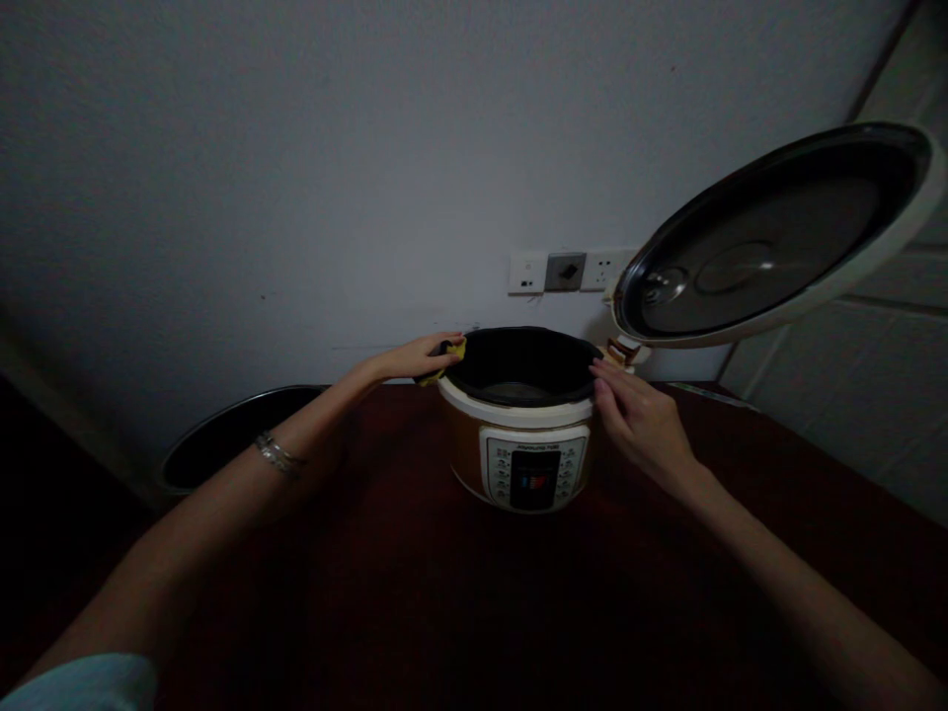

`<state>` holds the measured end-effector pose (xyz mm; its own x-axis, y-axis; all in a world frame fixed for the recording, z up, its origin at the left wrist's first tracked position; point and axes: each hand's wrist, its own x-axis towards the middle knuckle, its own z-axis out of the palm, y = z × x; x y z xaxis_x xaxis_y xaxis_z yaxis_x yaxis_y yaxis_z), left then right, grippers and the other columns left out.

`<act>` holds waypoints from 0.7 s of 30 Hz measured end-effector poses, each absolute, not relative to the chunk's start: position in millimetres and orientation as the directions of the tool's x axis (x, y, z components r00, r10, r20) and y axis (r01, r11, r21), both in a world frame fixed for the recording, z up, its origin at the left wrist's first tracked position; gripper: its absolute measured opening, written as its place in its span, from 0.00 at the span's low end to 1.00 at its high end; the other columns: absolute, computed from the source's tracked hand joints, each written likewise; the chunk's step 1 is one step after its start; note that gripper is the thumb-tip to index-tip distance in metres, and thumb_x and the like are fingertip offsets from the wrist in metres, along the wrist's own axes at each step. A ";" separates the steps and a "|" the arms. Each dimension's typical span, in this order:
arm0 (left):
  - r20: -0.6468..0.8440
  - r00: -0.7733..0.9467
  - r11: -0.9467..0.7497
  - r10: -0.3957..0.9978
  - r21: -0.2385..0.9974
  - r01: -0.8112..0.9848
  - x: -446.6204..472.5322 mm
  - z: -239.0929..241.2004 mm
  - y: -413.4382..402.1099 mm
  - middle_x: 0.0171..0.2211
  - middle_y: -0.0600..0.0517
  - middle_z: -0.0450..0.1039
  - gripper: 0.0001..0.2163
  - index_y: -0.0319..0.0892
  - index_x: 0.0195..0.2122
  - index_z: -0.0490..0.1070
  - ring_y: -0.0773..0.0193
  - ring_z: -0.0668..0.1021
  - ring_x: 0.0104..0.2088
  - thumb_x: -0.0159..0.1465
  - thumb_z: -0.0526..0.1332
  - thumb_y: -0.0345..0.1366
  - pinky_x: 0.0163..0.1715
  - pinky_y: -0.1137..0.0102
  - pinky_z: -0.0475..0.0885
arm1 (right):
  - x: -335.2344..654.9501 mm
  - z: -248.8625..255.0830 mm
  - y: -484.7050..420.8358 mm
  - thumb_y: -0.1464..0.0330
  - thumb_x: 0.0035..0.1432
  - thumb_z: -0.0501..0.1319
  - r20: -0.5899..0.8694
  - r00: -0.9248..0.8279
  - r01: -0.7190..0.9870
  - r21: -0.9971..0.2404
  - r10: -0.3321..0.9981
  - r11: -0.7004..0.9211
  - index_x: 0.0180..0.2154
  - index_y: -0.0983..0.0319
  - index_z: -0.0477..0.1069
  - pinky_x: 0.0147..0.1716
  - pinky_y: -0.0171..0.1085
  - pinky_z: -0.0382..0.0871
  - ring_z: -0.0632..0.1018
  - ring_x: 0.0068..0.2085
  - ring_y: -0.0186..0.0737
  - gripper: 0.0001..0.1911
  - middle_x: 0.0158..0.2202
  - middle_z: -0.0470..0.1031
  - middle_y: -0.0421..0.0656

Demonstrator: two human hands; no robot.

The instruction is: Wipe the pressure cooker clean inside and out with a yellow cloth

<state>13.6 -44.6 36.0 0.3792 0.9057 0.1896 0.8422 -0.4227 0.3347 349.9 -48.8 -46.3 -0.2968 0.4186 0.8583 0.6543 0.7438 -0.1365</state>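
- Left hand [415,357]: closed on a yellow-and-black cloth [453,350], pressed to the left of the pot rim. Best kept bunched between skin and rim.
- Right hand [643,407]: bare, fingers bent at the right of the rim; can't tell if it's pinching or just resting. If the metal's hot, this side wants padding too.
- Inner pot [534,346]: dark, sitting inside the cooker [468,449], between the hands. Even pressure both sides, keep it level.
- Lid [777,232]: hinged open, leaning right, above the right hand. Mind the knuckles near the hinge [623,348].
- Large dark vessel [244,399], left, past the forearm: watch that elbow.
- Table [400,612] dark red, light poor; go slow.
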 end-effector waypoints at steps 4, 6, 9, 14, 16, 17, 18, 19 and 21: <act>0.076 0.395 -0.400 0.916 0.270 0.876 11.5 41.6 -30.4 0.64 0.43 0.54 0.32 0.37 0.64 0.52 0.56 0.61 0.61 0.62 0.50 0.49 0.62 0.61 0.52 | 349.1 -46.7 -48.0 0.65 0.64 0.48 0.870 -0.292 0.644 -0.128 0.397 0.754 0.47 0.72 0.74 0.51 0.50 0.70 0.77 0.49 0.51 0.22 0.48 0.75 0.57; 0.052 0.402 -0.401 0.914 0.256 0.880 11.0 43.3 -23.0 0.64 0.42 0.54 0.32 0.36 0.64 0.52 0.56 0.62 0.61 0.62 0.49 0.49 0.61 0.62 0.53 | 348.8 -46.4 -48.2 0.65 0.64 0.49 0.875 -0.291 0.643 -0.122 0.388 0.756 0.46 0.72 0.74 0.51 0.50 0.71 0.77 0.49 0.51 0.22 0.48 0.75 0.57; 0.057 0.417 -0.418 0.907 0.233 0.878 9.9 43.4 -9.1 0.63 0.41 0.57 0.31 0.36 0.63 0.54 0.56 0.64 0.59 0.62 0.48 0.49 0.60 0.62 0.55 | 348.8 -45.8 -48.4 0.65 0.64 0.49 0.875 -0.291 0.648 -0.117 0.387 0.752 0.46 0.71 0.74 0.50 0.50 0.71 0.77 0.49 0.51 0.21 0.48 0.75 0.56; 0.075 0.462 -0.466 0.884 0.229 0.855 12.2 42.4 19.1 0.54 0.42 0.67 0.28 0.37 0.59 0.60 0.57 0.70 0.51 0.61 0.48 0.48 0.53 0.64 0.62 | 349.4 -44.9 -47.8 0.65 0.64 0.49 0.872 -0.297 0.654 -0.112 0.390 0.748 0.45 0.70 0.75 0.50 0.50 0.72 0.77 0.48 0.50 0.20 0.47 0.76 0.56; 0.083 0.473 -0.479 0.877 0.223 0.849 17.3 42.5 30.0 0.50 0.42 0.70 0.26 0.36 0.56 0.63 0.58 0.71 0.47 0.61 0.48 0.46 0.49 0.65 0.64 | 349.6 -44.8 -47.5 0.65 0.64 0.49 0.874 -0.294 0.654 -0.111 0.386 0.748 0.45 0.70 0.75 0.49 0.50 0.72 0.78 0.48 0.50 0.20 0.47 0.76 0.56; 0.086 0.470 -0.477 0.879 0.215 0.852 20.9 42.6 35.4 0.47 0.43 0.72 0.24 0.36 0.54 0.64 0.59 0.72 0.45 0.61 0.48 0.45 0.48 0.66 0.65 | 349.6 -44.8 -47.4 0.65 0.63 0.49 0.875 -0.293 0.652 -0.111 0.385 0.750 0.45 0.69 0.75 0.49 0.51 0.72 0.78 0.48 0.51 0.20 0.47 0.76 0.55; 0.088 0.465 -0.473 0.881 0.205 0.857 25.1 42.5 40.6 0.45 0.43 0.73 0.23 0.36 0.53 0.65 0.59 0.72 0.44 0.61 0.48 0.44 0.46 0.66 0.65 | 349.7 -44.8 -47.4 0.65 0.63 0.49 0.875 -0.292 0.650 -0.114 0.385 0.751 0.45 0.69 0.75 0.49 0.51 0.72 0.78 0.48 0.51 0.20 0.47 0.76 0.55; 0.096 0.458 -0.468 0.884 0.196 0.862 29.8 42.1 46.0 0.42 0.44 0.73 0.22 0.36 0.51 0.66 0.59 0.72 0.42 0.61 0.48 0.43 0.45 0.67 0.65 | 349.7 -44.8 -47.5 0.65 0.63 0.49 0.875 -0.292 0.647 -0.117 0.386 0.754 0.45 0.69 0.75 0.49 0.52 0.72 0.78 0.48 0.51 0.20 0.47 0.76 0.55; 0.124 0.452 -0.468 0.883 0.191 0.863 40.1 40.5 56.6 0.40 0.44 0.74 0.20 0.35 0.48 0.67 0.60 0.72 0.41 0.62 0.48 0.42 0.45 0.67 0.65 | 349.7 -44.8 -47.8 0.65 0.63 0.49 0.873 -0.293 0.643 -0.122 0.391 0.756 0.45 0.69 0.75 0.49 0.51 0.72 0.77 0.48 0.51 0.20 0.47 0.76 0.55</act>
<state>40.1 56.6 40.5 0.4518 0.8835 0.1239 0.8629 -0.4680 0.1907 349.7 -47.8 -44.8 -0.2934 0.3905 0.8726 0.6431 0.7560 -0.1222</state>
